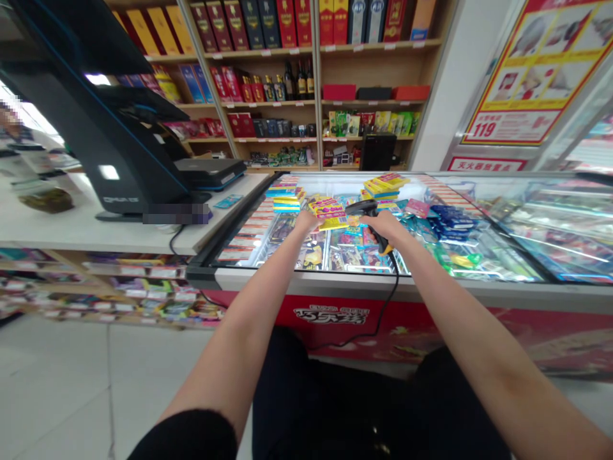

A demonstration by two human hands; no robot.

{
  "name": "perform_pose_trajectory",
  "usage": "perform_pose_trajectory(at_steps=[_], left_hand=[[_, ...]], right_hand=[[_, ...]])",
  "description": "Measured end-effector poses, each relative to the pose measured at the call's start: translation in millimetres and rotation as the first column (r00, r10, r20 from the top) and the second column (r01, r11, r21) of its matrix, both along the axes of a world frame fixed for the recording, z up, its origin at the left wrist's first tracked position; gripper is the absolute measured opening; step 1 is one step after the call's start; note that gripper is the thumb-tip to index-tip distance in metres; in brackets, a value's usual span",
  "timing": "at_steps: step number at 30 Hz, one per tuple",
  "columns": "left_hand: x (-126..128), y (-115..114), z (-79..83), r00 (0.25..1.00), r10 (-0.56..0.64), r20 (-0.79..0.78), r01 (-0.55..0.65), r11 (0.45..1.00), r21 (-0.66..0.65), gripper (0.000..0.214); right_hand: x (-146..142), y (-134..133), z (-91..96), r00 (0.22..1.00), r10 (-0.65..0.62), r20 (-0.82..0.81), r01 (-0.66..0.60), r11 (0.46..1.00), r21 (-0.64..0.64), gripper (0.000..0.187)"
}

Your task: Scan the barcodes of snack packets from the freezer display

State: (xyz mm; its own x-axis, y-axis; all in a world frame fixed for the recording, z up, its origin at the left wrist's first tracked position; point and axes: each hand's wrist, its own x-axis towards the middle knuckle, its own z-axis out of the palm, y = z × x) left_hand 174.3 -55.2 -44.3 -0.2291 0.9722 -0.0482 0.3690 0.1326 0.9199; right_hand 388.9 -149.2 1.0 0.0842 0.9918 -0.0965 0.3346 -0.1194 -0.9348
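Note:
My left hand (307, 221) is closed on a small flat packet (328, 211) with a pink and yellow face, held above the glass lid of a chest freezer (335, 284). Beside it, my right hand (384, 225) grips a black handheld barcode scanner (363, 207) with a yellow band on its handle. The scanner's head points left at the packet. Its black cable (389, 305) hangs over the freezer's front edge. Stacks of similar yellow and blue packets (383, 186) lie on the glass just beyond my hands.
A black checkout terminal (115, 147) stands on the white counter (71, 227) at left, with racks of small goods under it. Another stack of packets (286, 197) lies on the glass at left. Shelves of boxed bottles (287, 70) fill the back wall. A red poster (536, 70) hangs at right.

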Motion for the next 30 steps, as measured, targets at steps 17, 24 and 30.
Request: perform_pose_trajectory(at_steps=[17,24,30], left_hand=[[-4.5,-2.1,12.0,0.977,0.016,0.212,-0.028,0.998,0.054,0.025],[-4.1,-4.0,14.7,0.985,0.044,0.169,-0.05,0.998,0.035,0.033],[-4.1,-5.5,15.8,0.982,0.036,0.183,-0.048,0.997,0.061,0.031]], right_hand=[[0.8,-4.7,5.0,0.999,0.011,0.049,-0.011,1.0,0.008,0.025],[0.8,-6.9,6.7,0.999,0.028,0.036,-0.029,0.999,0.02,0.024],[0.4,-8.6,7.6,0.999,0.023,0.037,-0.023,1.0,0.016,0.026]])
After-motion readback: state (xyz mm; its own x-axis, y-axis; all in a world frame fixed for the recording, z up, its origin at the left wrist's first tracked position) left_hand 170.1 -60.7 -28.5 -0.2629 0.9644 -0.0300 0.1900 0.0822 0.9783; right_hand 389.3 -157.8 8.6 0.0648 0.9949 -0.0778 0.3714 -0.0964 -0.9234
